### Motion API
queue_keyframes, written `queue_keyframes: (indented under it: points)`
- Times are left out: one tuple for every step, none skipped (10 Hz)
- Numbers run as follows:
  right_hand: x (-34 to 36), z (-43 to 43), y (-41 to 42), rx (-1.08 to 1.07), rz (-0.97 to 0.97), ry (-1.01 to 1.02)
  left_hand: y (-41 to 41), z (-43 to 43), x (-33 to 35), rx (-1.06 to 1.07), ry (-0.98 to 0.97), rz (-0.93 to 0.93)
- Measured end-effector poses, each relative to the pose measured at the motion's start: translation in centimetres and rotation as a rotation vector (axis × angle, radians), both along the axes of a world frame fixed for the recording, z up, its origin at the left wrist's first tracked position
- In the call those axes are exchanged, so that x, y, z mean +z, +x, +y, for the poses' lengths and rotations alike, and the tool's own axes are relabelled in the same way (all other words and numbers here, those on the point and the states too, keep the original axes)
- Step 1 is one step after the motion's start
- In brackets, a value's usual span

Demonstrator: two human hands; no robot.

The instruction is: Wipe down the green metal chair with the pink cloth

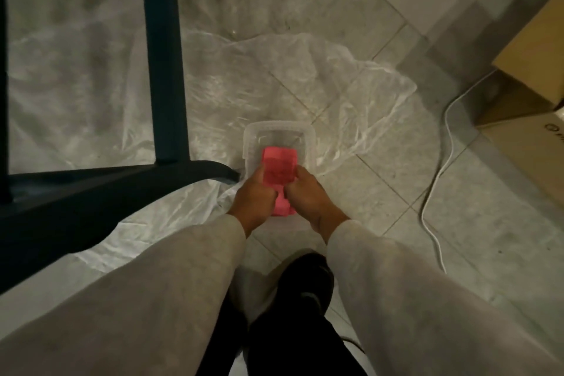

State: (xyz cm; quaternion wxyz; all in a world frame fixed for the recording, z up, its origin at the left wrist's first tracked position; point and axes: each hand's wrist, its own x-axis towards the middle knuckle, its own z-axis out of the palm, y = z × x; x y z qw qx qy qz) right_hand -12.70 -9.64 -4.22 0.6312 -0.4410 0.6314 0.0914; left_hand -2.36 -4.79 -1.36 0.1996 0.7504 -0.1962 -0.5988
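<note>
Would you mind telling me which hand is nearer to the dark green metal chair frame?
Left. The left hand grips the folded pink cloth beside the dark green metal chair frame's curved foot; the right hand holds the cloth's far side.

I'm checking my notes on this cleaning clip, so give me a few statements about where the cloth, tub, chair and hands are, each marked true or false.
1. Both hands hold the pink cloth. True: the left hand and right hand each have a grip on it.
2. The cloth is pressed against the green chair. False: it is held over the clear plastic tub, apart from the chair.
3. The tub sits on a clear plastic sheet on the floor. True.
4. A white cable runs across the tiles at right. True.
5. The cardboard box stands left of the chair. False: it is at far right.
</note>
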Motion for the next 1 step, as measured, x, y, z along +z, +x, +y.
queue_keyframes:
  points:
    - [3.91, -0.82, -0.34, -0.001, 0.017, -0.060, 0.46, -0.14, 1.10, -0.041, 0.011, -0.027]
